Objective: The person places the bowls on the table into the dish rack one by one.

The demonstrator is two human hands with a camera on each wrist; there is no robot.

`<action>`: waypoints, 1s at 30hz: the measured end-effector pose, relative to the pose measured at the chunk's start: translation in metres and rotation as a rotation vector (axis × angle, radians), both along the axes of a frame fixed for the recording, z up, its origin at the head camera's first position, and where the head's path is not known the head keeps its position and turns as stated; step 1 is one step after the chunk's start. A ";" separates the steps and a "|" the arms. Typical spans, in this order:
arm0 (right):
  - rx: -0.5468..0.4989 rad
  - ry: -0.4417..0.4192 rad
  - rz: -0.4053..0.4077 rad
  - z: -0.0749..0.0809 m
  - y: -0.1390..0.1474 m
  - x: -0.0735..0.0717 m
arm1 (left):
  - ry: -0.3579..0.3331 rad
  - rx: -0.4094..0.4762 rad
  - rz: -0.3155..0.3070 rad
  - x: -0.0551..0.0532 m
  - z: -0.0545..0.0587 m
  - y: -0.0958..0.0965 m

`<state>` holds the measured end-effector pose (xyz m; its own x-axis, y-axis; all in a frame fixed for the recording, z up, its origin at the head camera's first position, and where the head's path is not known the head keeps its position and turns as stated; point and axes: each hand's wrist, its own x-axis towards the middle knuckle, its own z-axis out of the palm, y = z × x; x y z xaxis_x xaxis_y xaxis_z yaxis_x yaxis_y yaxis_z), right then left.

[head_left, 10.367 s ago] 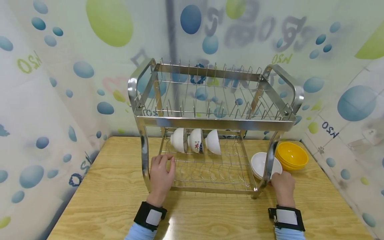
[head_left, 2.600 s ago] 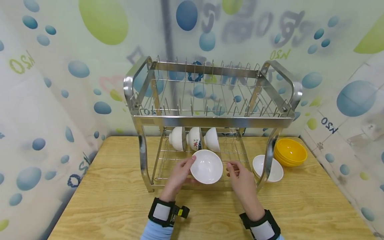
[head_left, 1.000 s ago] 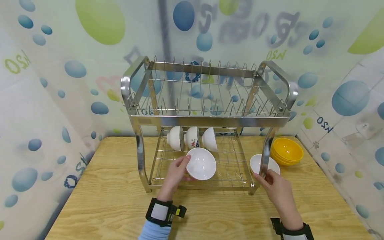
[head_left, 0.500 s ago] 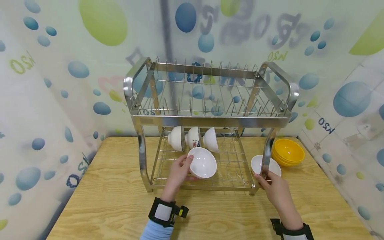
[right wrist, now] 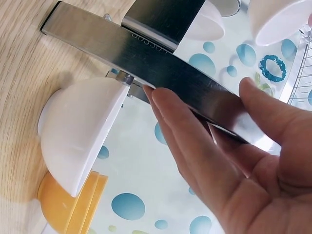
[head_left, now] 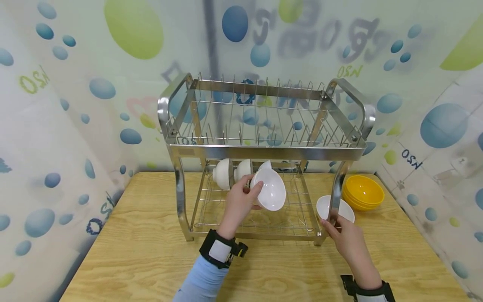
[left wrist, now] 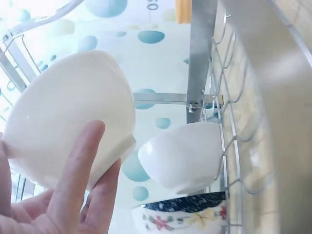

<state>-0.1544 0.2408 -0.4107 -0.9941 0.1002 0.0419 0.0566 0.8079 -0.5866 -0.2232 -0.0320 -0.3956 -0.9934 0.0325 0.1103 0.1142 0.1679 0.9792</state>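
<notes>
- Your left hand (head_left: 239,202) pinches a shiny white round bowl (head_left: 274,193), held tipped and up off the low wire shelf (head_left: 260,237).
- Your right hand (head_left: 350,237) holds the bent silver front leg (head_left: 336,195) of the shiny metal rack (head_left: 264,153).
- It looks like you are putting this bowl away, near the row of three small pale bowls (head_left: 223,174).
- Next, you likely need to turn it sideways, set it down gently, then let go.

Yellow bowls (head_left: 363,193), stacked, at far right of wood-grain table (head_left: 124,251); pale wall covering (head_left: 324,67) behind, blue and green ovals (head_left: 235,24), lettering (head_left: 411,158)
</notes>
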 end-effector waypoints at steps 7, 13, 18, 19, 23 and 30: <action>0.023 -0.021 0.009 0.000 0.001 -0.002 | 0.117 -0.202 0.058 -0.019 0.015 0.021; 0.015 -0.021 0.017 -0.002 0.002 -0.002 | 0.240 -0.481 0.116 -0.041 0.025 0.045; -0.006 0.007 0.020 -0.002 0.001 -0.001 | 0.365 -0.543 0.099 -0.056 0.030 0.062; -0.012 0.009 0.020 -0.002 0.001 -0.001 | 0.382 -0.543 0.095 -0.058 0.030 0.065; -0.020 0.010 0.013 -0.002 0.000 0.000 | 0.413 -0.545 0.080 -0.066 0.028 0.072; -0.008 0.000 0.005 -0.002 0.001 -0.003 | 0.437 -0.608 0.089 -0.077 0.019 0.079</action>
<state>-0.1571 0.2415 -0.4126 -0.9946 0.0951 0.0406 0.0526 0.8034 -0.5932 -0.3005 0.0467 -0.3767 -0.8650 0.1348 0.4833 0.4315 0.6913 0.5796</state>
